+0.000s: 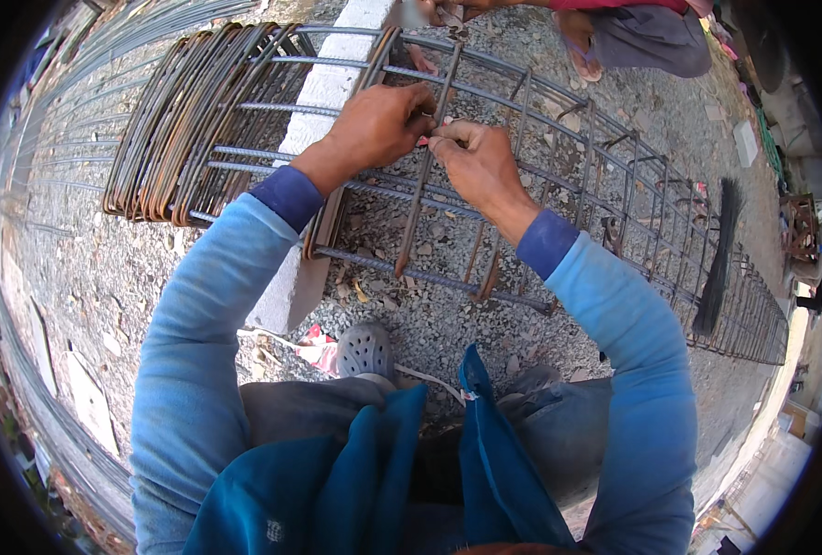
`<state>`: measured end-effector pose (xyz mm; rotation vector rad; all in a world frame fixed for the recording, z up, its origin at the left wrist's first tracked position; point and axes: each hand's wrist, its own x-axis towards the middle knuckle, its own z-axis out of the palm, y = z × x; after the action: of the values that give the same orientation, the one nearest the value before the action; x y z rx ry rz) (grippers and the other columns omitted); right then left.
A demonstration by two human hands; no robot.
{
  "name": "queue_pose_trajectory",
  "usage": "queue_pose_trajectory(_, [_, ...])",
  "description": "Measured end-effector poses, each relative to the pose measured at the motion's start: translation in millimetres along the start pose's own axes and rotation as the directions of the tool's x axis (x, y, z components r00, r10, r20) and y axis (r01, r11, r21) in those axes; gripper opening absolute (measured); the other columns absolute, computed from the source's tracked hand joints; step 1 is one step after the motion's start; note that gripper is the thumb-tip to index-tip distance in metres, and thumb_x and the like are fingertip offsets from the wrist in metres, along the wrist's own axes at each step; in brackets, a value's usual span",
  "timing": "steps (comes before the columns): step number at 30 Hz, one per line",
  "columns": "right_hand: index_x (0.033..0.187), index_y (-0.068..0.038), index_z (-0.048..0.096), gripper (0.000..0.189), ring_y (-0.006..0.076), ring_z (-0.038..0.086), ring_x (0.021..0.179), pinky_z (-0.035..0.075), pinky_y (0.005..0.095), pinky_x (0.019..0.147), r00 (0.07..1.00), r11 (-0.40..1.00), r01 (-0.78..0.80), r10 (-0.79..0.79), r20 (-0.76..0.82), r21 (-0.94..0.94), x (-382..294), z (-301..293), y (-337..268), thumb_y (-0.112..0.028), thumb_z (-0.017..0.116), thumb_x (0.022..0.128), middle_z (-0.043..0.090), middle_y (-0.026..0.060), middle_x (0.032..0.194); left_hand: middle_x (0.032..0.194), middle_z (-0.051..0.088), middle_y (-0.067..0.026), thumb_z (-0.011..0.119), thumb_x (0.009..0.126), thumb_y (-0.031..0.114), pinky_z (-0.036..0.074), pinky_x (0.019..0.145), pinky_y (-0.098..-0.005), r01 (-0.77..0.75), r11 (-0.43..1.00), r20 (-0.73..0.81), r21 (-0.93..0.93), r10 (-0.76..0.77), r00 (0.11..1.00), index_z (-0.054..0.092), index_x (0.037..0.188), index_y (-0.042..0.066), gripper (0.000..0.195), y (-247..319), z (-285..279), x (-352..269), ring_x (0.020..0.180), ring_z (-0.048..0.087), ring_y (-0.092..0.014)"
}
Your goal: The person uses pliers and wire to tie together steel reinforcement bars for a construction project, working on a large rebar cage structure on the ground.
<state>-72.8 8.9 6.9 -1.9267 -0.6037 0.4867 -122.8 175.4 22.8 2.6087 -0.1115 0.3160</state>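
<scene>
Over a long cage of steel reinforcing bars (411, 198), both my hands meet at one rusty stirrup (421, 182). My left hand (387, 125) has its fingertips curled together just left of that stirrup's side. Thumb and forefinger of my right hand (477, 156) are pinched close against the same stirrup from the right. Whatever lies between the fingertips is too small or hidden to make out. Left of my hands, a stack of bunched stirrups (196, 125) hangs around the long ribbed bars.
A white concrete beam (283, 295) passes under the cage. A bundle of dark tie wire (717, 263) lies across its right part. Across the cage, another person's leg (650, 41) and sandalled foot (581, 59) show. Loose bars (78, 104) lie at upper left on gravel (411, 333).
</scene>
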Motion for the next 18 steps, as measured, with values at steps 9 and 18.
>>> queue_pose_trajectory(9, [0.126, 0.007, 0.054, 0.045, 0.0101, 0.056, 0.076, 0.047, 0.0266, 0.064, 0.853, 0.831, -0.424, 0.232, 0.468, 0.361, -1, -34, -24, -0.016, 0.055, 0.087, 0.062, 0.0048, 0.094, 0.082, 0.069, -0.0091, 0.065, 0.083, 0.012, 0.050, 0.058, -0.0262, 0.387, 0.847, 0.211, -0.364, -0.329, 0.920, 0.068, 0.100, 0.000, 0.021, 1, -1, 5, 0.064, 0.063, -0.012])
queue_pose_trajectory(18, [0.125, 0.000, 0.059, 0.043, 0.0085, 0.054, 0.070, 0.042, 0.0247, 0.056, 0.817, 0.917, -0.369, 0.240, 0.525, 0.154, 12, -45, -16, -0.021, 0.050, 0.088, 0.057, 0.0005, 0.086, 0.081, 0.069, -0.0077, 0.067, 0.079, 0.019, 0.052, 0.058, -0.0269, 0.526, 0.705, 0.464, -0.476, -0.307, 0.831, 0.067, 0.100, -0.003, 0.030, 9, -19, 4, 0.067, 0.066, -0.014])
